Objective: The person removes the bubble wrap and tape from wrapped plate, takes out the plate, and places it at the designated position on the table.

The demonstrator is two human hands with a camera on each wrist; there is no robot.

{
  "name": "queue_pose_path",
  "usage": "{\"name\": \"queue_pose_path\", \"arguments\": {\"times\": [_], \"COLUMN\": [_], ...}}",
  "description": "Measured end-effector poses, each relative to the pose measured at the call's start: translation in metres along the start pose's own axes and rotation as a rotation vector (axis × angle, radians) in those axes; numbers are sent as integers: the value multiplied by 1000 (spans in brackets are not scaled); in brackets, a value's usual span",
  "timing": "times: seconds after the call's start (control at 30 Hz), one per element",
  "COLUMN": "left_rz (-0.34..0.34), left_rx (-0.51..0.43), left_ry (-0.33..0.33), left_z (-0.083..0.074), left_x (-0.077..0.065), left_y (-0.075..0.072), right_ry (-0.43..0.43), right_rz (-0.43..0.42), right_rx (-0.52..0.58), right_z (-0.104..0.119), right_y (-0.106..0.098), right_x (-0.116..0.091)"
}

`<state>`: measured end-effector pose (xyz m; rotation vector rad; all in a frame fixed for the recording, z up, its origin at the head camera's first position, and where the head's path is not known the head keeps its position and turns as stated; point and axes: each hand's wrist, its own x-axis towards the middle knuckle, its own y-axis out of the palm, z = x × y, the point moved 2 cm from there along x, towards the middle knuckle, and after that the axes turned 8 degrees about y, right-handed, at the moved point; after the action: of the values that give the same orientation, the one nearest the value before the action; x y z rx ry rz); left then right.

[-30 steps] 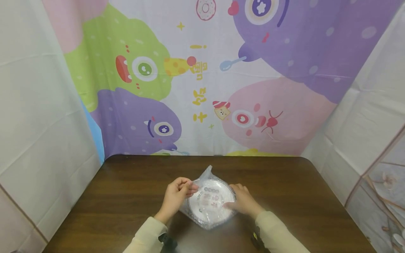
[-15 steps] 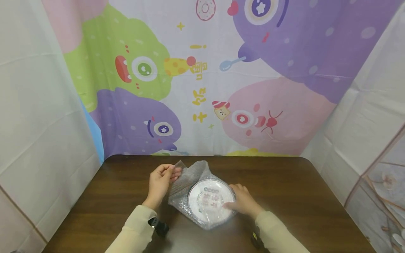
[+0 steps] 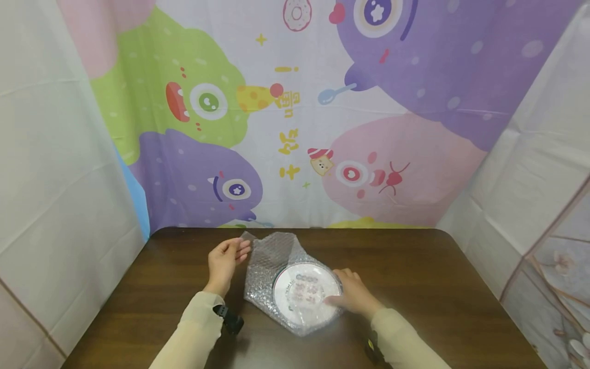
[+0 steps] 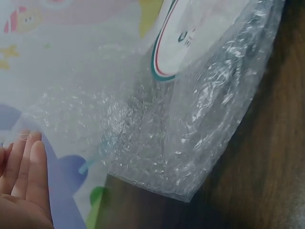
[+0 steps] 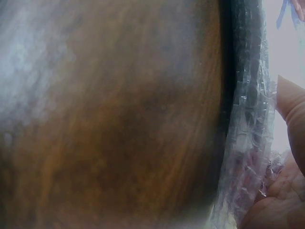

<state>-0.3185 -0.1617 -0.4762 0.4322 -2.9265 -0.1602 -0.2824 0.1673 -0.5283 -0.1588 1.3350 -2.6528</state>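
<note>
A round white plate (image 3: 304,294) with printing on its face lies inside clear bubble wrap (image 3: 267,271) at the table's middle. The left wrist view shows a green and red line around the plate's rim (image 4: 161,71). My left hand (image 3: 224,262) pinches a corner of the wrap between thumb and fingers, up and left of the plate. Stretched between that hand and the plate, the bubble wrap (image 4: 143,133) spreads out as a loose flap. My right hand (image 3: 355,292) grips the plate's right edge through the wrap, thumb on top and fingers along the far side.
All of this is on a dark brown wooden table (image 3: 415,271). Behind it hangs a curtain (image 3: 295,205) printed with cartoon monsters; pale cloth panels (image 3: 521,179) close in the sides. Dark straps with small devices (image 3: 230,320) sit at both wrists.
My left hand has moved left and away from the plate, drawing the flap of bubble wrap out with it. The right hand keeps its hold at the plate's right edge.
</note>
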Motion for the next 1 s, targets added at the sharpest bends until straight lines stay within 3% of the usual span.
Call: {"name": "queue_pose_path", "arguments": {"times": [0.27, 0.5, 0.77, 1.0], "left_rz": [-13, 19, 140, 154], "left_rx": [-37, -21, -5, 35], "left_ry": [-88, -137, -123, -64], "left_z": [9, 18, 23, 23], "left_x": [10, 9, 1, -4], "left_y": [-5, -8, -7, -7], "right_ry": [0, -3, 0, 9], "right_rz": [-3, -1, -4, -5], "right_rx": [-5, -4, 9, 7], "right_z": [-3, -2, -2, -2], "right_y": [3, 2, 2, 1], "right_x": [2, 0, 0, 1]}}
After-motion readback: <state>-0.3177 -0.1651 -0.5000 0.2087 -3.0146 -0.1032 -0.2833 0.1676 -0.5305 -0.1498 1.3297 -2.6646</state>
